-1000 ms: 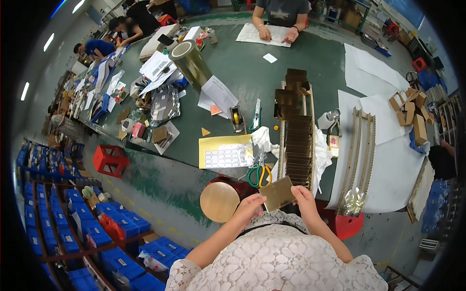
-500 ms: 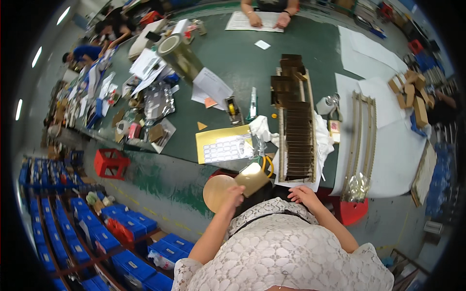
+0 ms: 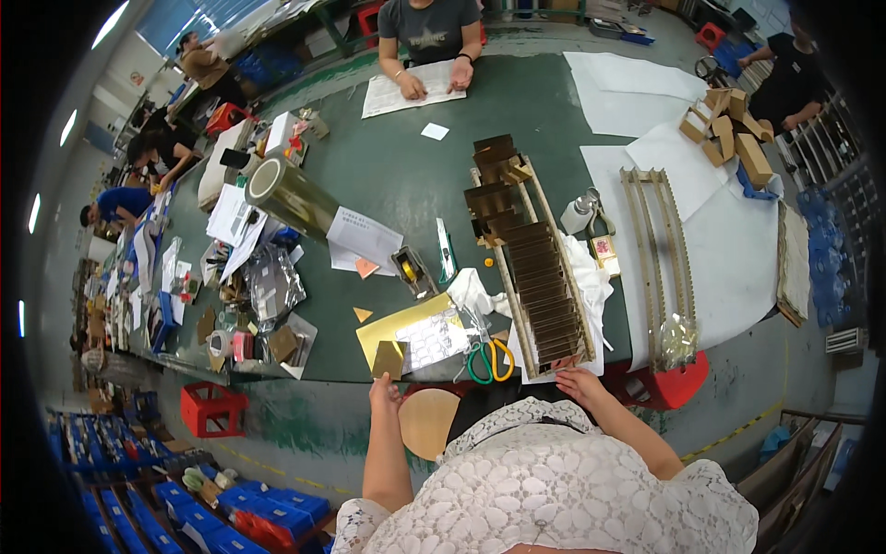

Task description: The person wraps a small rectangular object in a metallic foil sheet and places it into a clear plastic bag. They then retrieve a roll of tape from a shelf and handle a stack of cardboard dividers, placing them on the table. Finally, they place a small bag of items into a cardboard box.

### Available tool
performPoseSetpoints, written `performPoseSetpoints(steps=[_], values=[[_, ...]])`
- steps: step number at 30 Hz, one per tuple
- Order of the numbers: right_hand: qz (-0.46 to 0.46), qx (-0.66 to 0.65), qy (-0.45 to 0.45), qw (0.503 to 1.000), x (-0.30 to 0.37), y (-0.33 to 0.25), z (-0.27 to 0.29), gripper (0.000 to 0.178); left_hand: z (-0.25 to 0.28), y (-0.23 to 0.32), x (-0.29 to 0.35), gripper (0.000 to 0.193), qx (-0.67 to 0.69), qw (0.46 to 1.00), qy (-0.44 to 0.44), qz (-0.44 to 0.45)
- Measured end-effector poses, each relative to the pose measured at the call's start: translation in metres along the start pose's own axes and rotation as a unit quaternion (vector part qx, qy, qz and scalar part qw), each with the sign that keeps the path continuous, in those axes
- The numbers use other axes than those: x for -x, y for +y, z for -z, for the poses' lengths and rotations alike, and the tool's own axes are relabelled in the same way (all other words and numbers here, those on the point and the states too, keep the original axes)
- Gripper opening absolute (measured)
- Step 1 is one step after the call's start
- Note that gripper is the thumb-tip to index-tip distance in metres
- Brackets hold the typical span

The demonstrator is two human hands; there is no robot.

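Note:
My left hand [image 3: 384, 392] pinches the lower edge of a small gold-brown plate [image 3: 389, 359], raised over the table's near edge beside a yellow sheet [image 3: 374, 338] with shiny labels. My right hand [image 3: 580, 386] is at the near end of a long slotted rack [image 3: 577, 319], its fingers stretched out and apart; whether they touch the rack's end I cannot tell. Dark brown plates [image 3: 540, 277] stand in a row across the rack, with a few larger ones at its far end. Scissors [image 3: 501, 360] with green and yellow handles lie between the sheet and the rack.
A tape dispenser [image 3: 413, 272], a utility knife [image 3: 446, 254] and a film roll [image 3: 291, 198] are on the green table [image 3: 369, 148]. Right of the rack are a spray bottle [image 3: 579, 212] and an empty slotted frame [image 3: 657, 268]. A person [image 3: 429, 42] sits opposite.
My left hand has moved left and turned the plate away from my body, uncovering the scissors. My right hand has come up close to the rack's end. The view has swung right and up.

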State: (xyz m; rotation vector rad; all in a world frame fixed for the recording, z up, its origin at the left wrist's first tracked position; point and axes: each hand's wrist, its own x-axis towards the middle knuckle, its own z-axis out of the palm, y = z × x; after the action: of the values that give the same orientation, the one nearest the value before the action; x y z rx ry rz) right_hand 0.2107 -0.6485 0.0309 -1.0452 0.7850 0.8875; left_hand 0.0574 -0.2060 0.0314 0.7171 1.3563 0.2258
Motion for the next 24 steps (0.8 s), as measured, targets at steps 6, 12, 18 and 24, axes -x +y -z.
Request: performPoseSetpoints(steps=[6, 12, 18, 24], values=[[0.039, -0.095, -0.004, 0.995, -0.009, 0.016, 0.006, 0.017, 0.006, 0.004, -0.042, 0.014, -0.109, 0.993, 0.022, 0.028], [0.051, -0.060, 0.016, 0.997, 0.008, 0.005, -0.008, 0.030, 0.005, 0.013, -0.065, 0.010, -0.236, 0.969, 0.062, -0.031], [0.128, -0.003, 0.067, 0.989, 0.057, -0.029, -0.043, 0.021, 0.005, 0.018, -0.071, 0.011, -0.302, 0.953, 0.006, -0.040], [0.192, 0.063, 0.006, 0.979, 0.068, -0.077, -0.022, 0.024, 0.006, 0.016, -0.079, 0.016, -0.347, 0.934, 0.053, -0.073]])
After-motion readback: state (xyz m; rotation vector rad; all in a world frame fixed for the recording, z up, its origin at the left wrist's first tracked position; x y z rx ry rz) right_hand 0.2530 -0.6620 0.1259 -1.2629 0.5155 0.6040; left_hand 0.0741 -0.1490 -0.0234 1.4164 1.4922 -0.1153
